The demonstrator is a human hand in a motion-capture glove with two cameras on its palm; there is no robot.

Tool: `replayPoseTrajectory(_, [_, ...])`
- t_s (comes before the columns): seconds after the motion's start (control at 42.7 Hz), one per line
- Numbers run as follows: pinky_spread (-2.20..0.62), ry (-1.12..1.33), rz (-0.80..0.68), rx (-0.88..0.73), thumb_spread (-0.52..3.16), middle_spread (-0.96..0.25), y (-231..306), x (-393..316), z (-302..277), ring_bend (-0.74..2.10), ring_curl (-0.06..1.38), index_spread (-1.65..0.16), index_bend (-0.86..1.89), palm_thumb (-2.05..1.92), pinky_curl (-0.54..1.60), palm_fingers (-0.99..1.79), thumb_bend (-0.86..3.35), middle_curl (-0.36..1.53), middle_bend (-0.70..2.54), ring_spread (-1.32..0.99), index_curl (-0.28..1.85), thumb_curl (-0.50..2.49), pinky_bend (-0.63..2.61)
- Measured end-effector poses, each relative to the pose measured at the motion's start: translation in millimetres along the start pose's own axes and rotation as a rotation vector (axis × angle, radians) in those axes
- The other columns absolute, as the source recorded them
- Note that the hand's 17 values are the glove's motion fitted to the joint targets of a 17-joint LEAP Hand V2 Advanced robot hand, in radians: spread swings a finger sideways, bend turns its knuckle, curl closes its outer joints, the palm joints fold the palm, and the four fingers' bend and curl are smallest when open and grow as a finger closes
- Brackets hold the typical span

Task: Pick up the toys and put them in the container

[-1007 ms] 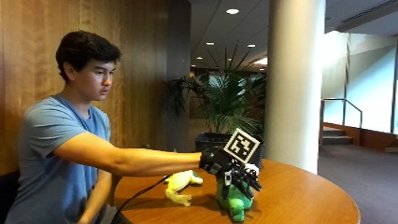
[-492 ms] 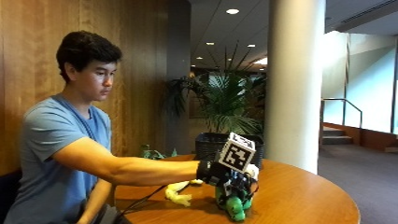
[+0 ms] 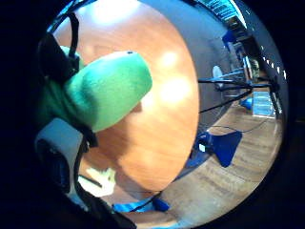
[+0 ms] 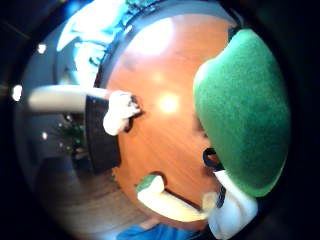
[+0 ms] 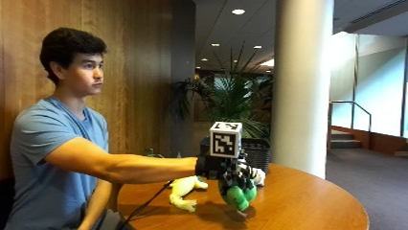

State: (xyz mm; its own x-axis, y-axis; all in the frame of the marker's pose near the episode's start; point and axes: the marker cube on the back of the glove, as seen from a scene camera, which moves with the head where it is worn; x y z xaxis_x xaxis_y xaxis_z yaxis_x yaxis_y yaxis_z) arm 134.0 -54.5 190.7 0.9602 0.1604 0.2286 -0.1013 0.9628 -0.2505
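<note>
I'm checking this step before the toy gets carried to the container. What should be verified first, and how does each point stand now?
1. Green toy gripped by the gloved right hand: ok, fingers curl round it.
2. Green toy lifted off the table: ok, it hangs above the wood with its shadow below.
3. Dark container within sight at the table's far side: ok.
4. Container's opening free: cannot tell, its inside is hidden.
5. Path to the container: not ok, a white toy lies right in front of it.
6. Yellow-green toy remains on the table: ok, next to collect.
</note>
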Motion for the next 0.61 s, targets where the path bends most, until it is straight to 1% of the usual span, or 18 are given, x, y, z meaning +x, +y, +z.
replayPoseTrajectory(0.047, [-0.35, -0.023, -0.104, -0.011, 1.22, -0.22, 7.4, 5.2, -22.0, 1.17, 0.5, -0.32, 0.2, 0.71, 0.34, 0.67, 0.25, 0.41, 0.41, -0.27, 0.16, 0.5, 1.33])
replayPoseTrajectory(0.094, [-0.35, -0.022, -0.144, -0.006, 1.2, -0.23, 12.7, 1.3, -42.7, 1.17, 0.5, -0.32, 0.2, 0.72, 0.34, 0.67, 0.24, 0.42, 0.4, -0.27, 0.17, 0.51, 1.33])
replayPoseTrajectory(0.117, [-0.35, -0.011, -0.126, 0.006, 1.18, -0.24, 14.1, -4.3, -52.7, 1.16, 0.5, -0.32, 0.2, 0.73, 0.34, 0.67, 0.24, 0.42, 0.39, -0.27, 0.17, 0.52, 1.32])
replayPoseTrajectory(0.187, [-0.35, 0.019, 0.001, 0.061, 1.15, -0.25, 16.3, -25.1, -82.7, 1.15, 0.5, -0.33, 0.19, 0.73, 0.34, 0.68, 0.23, 0.43, 0.37, -0.27, 0.18, 0.54, 1.31])
replayPoseTrajectory(0.234, [-0.35, 0.036, 0.047, 0.102, 1.14, -0.25, 20.0, -36.3, -103.8, 1.15, 0.5, -0.33, 0.18, 0.74, 0.34, 0.68, 0.22, 0.44, 0.36, -0.27, 0.18, 0.55, 1.31])
replayPoseTrajectory(0.328, [-0.35, 0.13, -0.02, 0.176, 1.11, -0.27, 38.2, -63.8, -146.8, 1.14, 0.5, -0.33, 0.17, 0.74, 0.35, 0.68, 0.21, 0.45, 0.34, -0.28, 0.19, 0.57, 1.31])
replayPoseTrajectory(0.398, [-0.35, 0.11, 0.034, 0.221, 1.09, -0.27, 50.4, -89.2, -183.1, 1.14, 0.5, -0.33, 0.16, 0.73, 0.35, 0.68, 0.19, 0.47, 0.33, -0.28, 0.19, 0.58, 1.31])
replayPoseTrajectory(0.422, [-0.36, 0.091, 0.027, 0.232, 1.08, -0.27, 56.0, -99.9, -194.8, 1.14, 0.5, -0.33, 0.16, 0.73, 0.35, 0.69, 0.18, 0.47, 0.33, -0.28, 0.2, 0.59, 1.31])
replayPoseTrajectory(0.492, [-0.36, 0.034, -0.115, 0.259, 1.05, -0.28, 77.5, -132.4, -226.8, 1.13, 0.49, -0.33, 0.15, 0.72, 0.35, 0.71, 0.17, 0.49, 0.34, -0.28, 0.19, 0.6, 1.3])
replayPoseTrajectory(0.515, [-0.36, 0.039, -0.123, 0.267, 1.04, -0.28, 81.7, -138.8, -234.8, 1.13, 0.49, -0.33, 0.15, 0.72, 0.35, 0.71, 0.16, 0.5, 0.34, -0.28, 0.19, 0.61, 1.3])
replayPoseTrajectory(0.585, [-0.36, 0.108, -0.016, 0.29, 1.01, -0.29, 85.0, -151.5, -251.2, 1.13, 0.49, -0.33, 0.14, 0.72, 0.35, 0.72, 0.15, 0.51, 0.34, -0.28, 0.19, 0.62, 1.29])
replayPoseTrajectory(0.609, [-0.37, 0.112, -0.006, 0.297, 1.01, -0.29, 86.6, -158.6, -255.5, 1.13, 0.49, -0.33, 0.15, 0.72, 0.35, 0.73, 0.14, 0.52, 0.34, -0.28, 0.19, 0.63, 1.28])
